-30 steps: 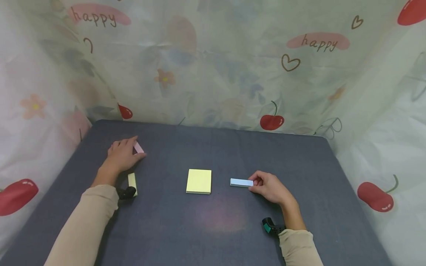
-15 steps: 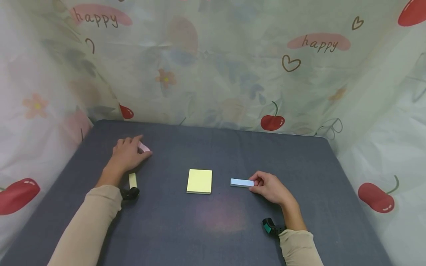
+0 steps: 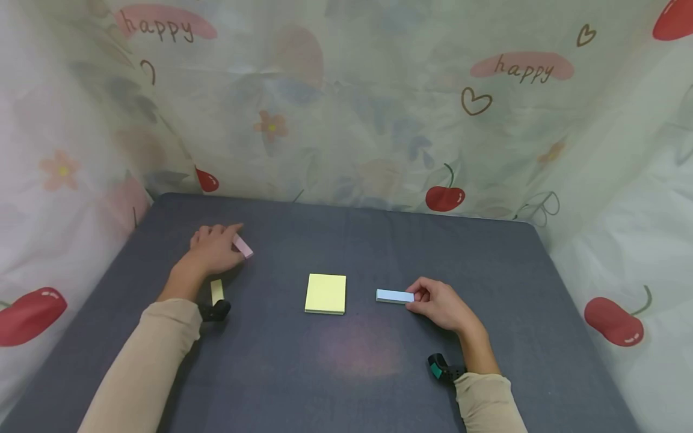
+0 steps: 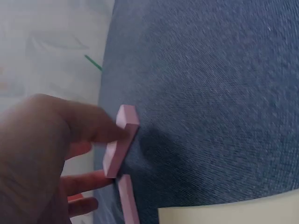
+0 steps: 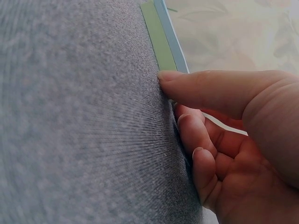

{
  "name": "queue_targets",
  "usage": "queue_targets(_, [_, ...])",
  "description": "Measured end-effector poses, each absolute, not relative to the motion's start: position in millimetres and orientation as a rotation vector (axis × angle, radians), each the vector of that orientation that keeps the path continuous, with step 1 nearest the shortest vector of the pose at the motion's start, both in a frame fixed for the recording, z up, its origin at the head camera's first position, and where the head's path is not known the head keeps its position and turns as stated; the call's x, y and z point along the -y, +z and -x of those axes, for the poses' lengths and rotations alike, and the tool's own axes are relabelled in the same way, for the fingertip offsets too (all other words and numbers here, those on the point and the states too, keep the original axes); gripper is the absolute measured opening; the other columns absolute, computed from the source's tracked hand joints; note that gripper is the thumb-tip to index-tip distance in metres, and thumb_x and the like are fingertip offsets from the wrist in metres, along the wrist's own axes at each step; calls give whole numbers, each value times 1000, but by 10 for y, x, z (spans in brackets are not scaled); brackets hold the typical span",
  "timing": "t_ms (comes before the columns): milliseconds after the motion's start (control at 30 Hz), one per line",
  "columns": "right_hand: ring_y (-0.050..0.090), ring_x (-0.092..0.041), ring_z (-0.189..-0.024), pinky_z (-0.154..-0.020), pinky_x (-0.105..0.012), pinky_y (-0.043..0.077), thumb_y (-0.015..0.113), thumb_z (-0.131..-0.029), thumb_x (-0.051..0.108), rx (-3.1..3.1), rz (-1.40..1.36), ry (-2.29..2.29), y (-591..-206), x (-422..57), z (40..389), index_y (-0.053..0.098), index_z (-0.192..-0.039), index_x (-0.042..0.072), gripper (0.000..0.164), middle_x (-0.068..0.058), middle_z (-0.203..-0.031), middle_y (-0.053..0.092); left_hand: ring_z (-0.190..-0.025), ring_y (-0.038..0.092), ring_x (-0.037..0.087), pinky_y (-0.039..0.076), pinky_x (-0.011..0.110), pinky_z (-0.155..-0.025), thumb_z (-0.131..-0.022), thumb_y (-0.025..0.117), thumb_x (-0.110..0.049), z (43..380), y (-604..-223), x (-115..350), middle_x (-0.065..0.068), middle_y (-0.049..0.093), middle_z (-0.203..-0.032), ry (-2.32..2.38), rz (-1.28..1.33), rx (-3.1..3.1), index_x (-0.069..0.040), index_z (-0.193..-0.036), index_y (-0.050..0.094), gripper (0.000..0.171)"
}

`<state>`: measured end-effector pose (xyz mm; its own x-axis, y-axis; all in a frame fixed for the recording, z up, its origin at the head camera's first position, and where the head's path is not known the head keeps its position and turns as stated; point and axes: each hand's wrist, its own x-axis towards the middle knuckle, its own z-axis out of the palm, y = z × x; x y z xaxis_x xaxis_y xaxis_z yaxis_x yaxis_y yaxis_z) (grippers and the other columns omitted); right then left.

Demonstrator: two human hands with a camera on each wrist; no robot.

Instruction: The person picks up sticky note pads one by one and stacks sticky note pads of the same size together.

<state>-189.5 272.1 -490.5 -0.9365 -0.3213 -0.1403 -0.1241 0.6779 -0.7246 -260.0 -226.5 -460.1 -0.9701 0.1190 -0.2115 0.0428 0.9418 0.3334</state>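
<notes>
At the back left, my left hand [image 3: 213, 249] grips a narrow pink sticky-note pad [image 3: 243, 246] between thumb and fingers. The left wrist view shows the thumb across this pink pad [image 4: 120, 144], with a second pink strip [image 4: 128, 200] just below it. On the right, my right hand [image 3: 440, 304] pinches the end of a narrow light-blue pad [image 3: 394, 296]. Its side shows a green layer [image 5: 160, 39] beside the blue in the right wrist view. A square yellow sticky-note pad [image 3: 325, 294] lies between the hands.
Beside the left wrist lies a narrow pale-yellow strip [image 3: 216, 290], partly hidden by the black wrist camera [image 3: 215, 311]. A dark grey cloth covers the table [image 3: 303, 373]. Patterned curtains [image 3: 346, 108] stand behind it and at both sides.
My left hand has moved a little to the right, and the pink pad has come along with it. My right hand and the light-blue pad have stayed in place.
</notes>
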Motion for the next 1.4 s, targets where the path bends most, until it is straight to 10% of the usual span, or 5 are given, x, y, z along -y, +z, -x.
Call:
queue_targets(467, [53,-12,-68,-62,-22,43,78,-90,15,-2634,369,-1115,-4930,-2725,1897,70,-103,13,16,-3,-83,62,-129,41,53,21,75,-113,-99,56,-12,2547,-4579,2209,24,63,-130,290,-278,-3023,-10,-127,71,31])
queue_targets(1400, [53,-13,-69,-62,-23,43,77,-90,14,-2639,357,-1108,-4898,-2728,1893,70,-104,13,16,-3,-83,62,-117,56,38,44,59,-100,-103,58,-22,2596,-4335,1879,19,62,-124,709,-331,-2944,-2,-126,62,31])
